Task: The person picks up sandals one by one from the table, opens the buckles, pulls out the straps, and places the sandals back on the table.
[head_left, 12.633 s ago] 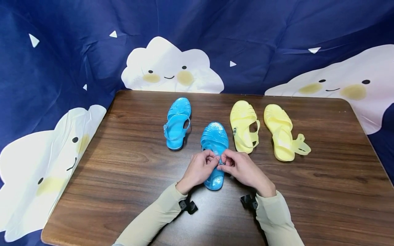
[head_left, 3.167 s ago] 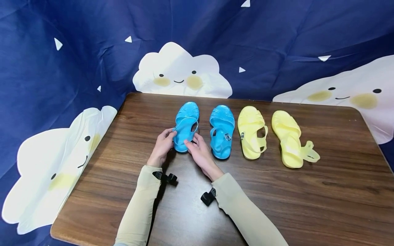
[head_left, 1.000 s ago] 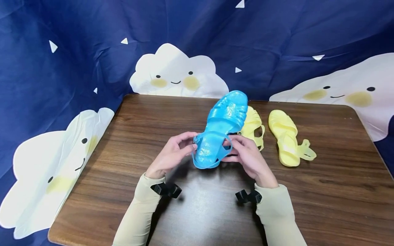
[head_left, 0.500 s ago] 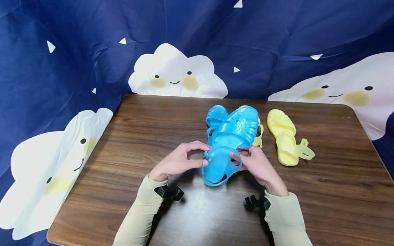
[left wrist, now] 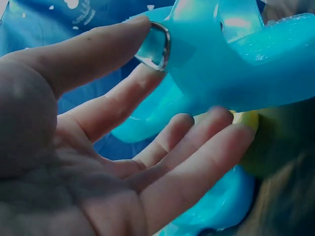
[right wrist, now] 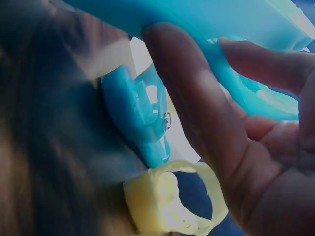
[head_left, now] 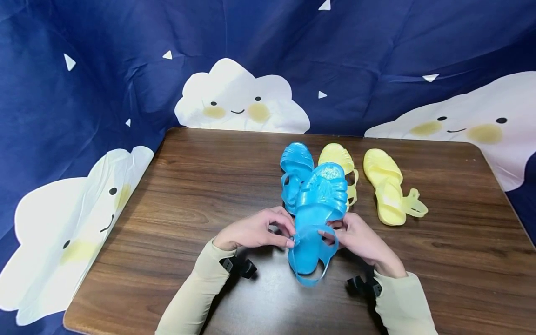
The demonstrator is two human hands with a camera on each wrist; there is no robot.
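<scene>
A blue jelly sandal [head_left: 320, 193] is held off the table with its toe pointing away from me. Its heel strap hangs loose at the back. My left hand [head_left: 261, 230] pinches the metal buckle [left wrist: 166, 46] at the strap's left side between thumb and index finger, the other fingers spread below. My right hand [head_left: 362, 239] grips the sandal's right side, thumb near the strap and fingers against the sole's edge. Behind it lies a second blue sandal [head_left: 296, 158], partly covered, its buckle [right wrist: 168, 120] showing in the right wrist view.
A yellow sandal [head_left: 336, 156] stands behind the held one, partly hidden by it. Farther right is another yellow sandal [head_left: 389, 195], its strap spread out to the side. All rest on the brown wooden table [head_left: 201, 195], which meets a blue cloud-patterned cloth [head_left: 356, 37] at the back.
The left blue sandal has been lifted from the table, carried right, then lowered toward me with both hands. Earlier, the other blue sandal moved from under the hands to the row beside the yellow ones.
</scene>
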